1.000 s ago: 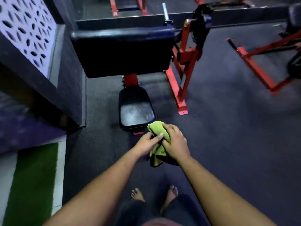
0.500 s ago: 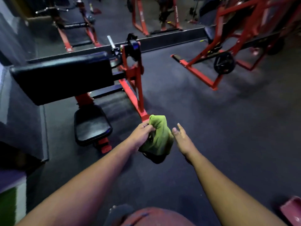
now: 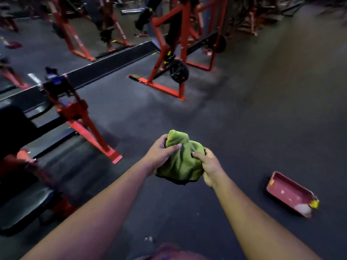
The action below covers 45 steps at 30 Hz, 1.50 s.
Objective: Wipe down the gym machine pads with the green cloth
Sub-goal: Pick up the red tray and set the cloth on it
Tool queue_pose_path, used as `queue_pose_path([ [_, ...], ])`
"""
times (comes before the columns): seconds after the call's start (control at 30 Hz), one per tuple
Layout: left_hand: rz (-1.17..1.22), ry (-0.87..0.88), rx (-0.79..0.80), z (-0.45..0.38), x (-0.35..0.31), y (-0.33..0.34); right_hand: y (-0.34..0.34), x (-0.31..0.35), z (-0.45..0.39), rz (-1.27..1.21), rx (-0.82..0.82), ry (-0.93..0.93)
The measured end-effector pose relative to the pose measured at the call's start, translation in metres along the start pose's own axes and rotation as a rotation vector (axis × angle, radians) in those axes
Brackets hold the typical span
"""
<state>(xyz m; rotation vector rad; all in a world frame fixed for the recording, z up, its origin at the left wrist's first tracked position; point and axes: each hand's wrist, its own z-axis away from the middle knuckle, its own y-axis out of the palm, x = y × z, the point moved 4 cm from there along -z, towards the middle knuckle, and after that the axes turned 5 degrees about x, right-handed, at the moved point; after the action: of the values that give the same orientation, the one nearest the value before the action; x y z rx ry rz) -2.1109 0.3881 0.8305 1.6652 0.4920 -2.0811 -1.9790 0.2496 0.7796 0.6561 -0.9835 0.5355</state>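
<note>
Both hands, left hand (image 3: 159, 154) and right hand (image 3: 210, 166), grip the bunched green cloth (image 3: 181, 160) above the floor (image 3: 244, 128).

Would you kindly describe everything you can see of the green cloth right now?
The green cloth looks like soft, plush microfibre with a dark edge along its hanging bottom. It is bunched and creased, held in the air above the dark gym floor. The left hand grips its upper left side and the right hand pinches its right side. Nothing else touches it.

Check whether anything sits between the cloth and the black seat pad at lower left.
Nothing visible does. Both the left hand and right hand hold the green cloth over bare floor; the seat pad lies left of it.
</note>
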Motion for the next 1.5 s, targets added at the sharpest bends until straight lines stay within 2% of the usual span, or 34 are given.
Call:
queue_pose_path([
  [0.13,-0.119,0.071,0.032,-0.058,-0.006,0.048,-0.073,0.012,-0.003,-0.215,-0.131,0.092],
  [0.27,-0.178,0.112,0.221,-0.114,-0.006,0.099,-0.13,0.026,-0.011,-0.111,-0.217,0.222],
  [0.4,-0.297,0.16,0.262,-0.183,-0.003,0.148,-0.184,0.046,-0.021,-0.169,-0.421,0.102],
  [0.47,-0.426,0.161,0.199,-0.208,0.001,0.164,-0.202,0.058,-0.02,-0.206,-0.465,0.037],
  [0.53,-0.452,0.131,0.252,-0.232,0.005,0.19,-0.226,0.065,-0.018,-0.22,-0.519,-0.005],
  [0.6,-0.403,0.045,0.368,-0.251,0.015,0.222,-0.247,0.073,-0.013,-0.231,-0.578,-0.053],
  [0.8,-0.316,-0.387,0.619,-0.272,0.041,0.329,-0.325,0.089,0.009,-0.284,-0.699,-0.169],
  [0.9,-0.284,-0.418,0.696,-0.289,0.041,0.39,-0.381,0.094,0.02,-0.341,-0.739,-0.189],
  [1.0,-0.303,-0.361,0.675,-0.309,0.037,0.453,-0.443,0.098,0.027,-0.376,-0.775,-0.18],
  [1.23,-0.305,-0.32,0.599,-0.338,0.031,0.59,-0.599,0.091,0.047,-0.171,-0.956,-0.021],
  [1.5,-0.3,-0.428,0.599,-0.394,0.058,0.688,-0.723,0.084,0.007,-0.088,-0.984,0.08],
])
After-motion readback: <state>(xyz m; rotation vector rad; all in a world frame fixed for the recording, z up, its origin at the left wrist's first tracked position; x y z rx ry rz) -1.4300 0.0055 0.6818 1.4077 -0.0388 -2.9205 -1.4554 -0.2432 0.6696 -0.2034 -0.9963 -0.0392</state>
